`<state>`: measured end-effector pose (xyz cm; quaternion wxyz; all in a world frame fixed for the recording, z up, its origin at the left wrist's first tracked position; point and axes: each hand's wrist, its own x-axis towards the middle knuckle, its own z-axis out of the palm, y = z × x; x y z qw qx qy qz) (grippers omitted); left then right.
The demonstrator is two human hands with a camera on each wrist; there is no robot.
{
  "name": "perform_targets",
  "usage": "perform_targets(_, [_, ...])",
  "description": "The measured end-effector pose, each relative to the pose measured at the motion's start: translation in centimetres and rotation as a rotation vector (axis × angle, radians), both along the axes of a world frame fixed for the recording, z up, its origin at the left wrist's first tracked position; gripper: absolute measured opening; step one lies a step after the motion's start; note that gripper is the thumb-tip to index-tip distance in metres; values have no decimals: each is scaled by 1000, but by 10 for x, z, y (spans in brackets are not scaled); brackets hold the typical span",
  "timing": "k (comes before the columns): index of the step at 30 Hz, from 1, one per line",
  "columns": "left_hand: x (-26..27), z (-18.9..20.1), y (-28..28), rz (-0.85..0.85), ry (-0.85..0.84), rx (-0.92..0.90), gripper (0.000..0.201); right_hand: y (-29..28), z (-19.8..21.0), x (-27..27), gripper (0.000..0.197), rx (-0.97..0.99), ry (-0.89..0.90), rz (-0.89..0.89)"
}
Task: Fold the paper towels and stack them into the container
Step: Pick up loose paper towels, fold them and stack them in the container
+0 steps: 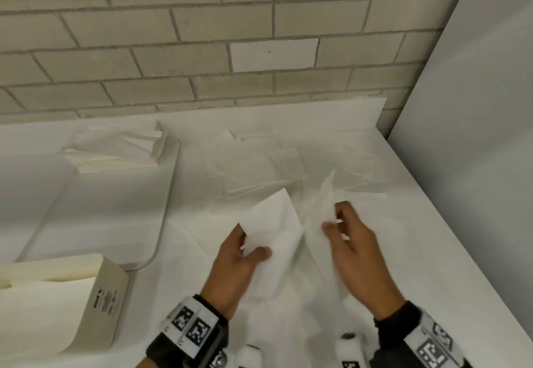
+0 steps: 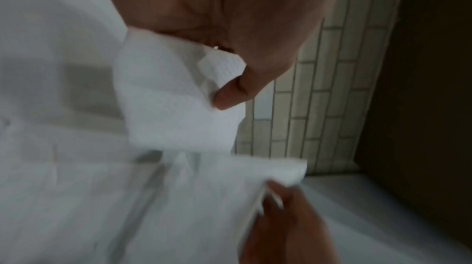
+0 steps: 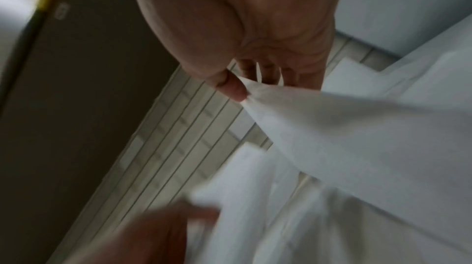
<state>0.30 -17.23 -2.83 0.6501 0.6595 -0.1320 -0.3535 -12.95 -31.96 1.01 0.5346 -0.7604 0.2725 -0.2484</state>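
Both hands hold one white paper towel (image 1: 277, 223) above the white counter. My left hand (image 1: 245, 249) pinches its left part between thumb and fingers, a flap standing up; in the left wrist view the thumb (image 2: 230, 94) presses into the paper towel (image 2: 173, 107). My right hand (image 1: 343, 229) pinches the towel's right edge; the right wrist view shows the thumb (image 3: 232, 88) and fingers nipping a corner of the paper towel (image 3: 344, 127). The white container (image 1: 115, 217) lies at the left, with a pile of folded towels (image 1: 115, 151) at its far end.
Loose flat paper towels (image 1: 259, 160) are spread on the counter (image 1: 403, 252) behind my hands. A cream cardboard box (image 1: 95, 304) stands at the near left. A brick wall (image 1: 202, 50) runs behind, and a white panel (image 1: 476, 108) closes the right side.
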Motion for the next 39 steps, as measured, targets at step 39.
perform_targets(39, [26,30,43,487,239,-276,47,-18,-56,35,66,-556,884,436])
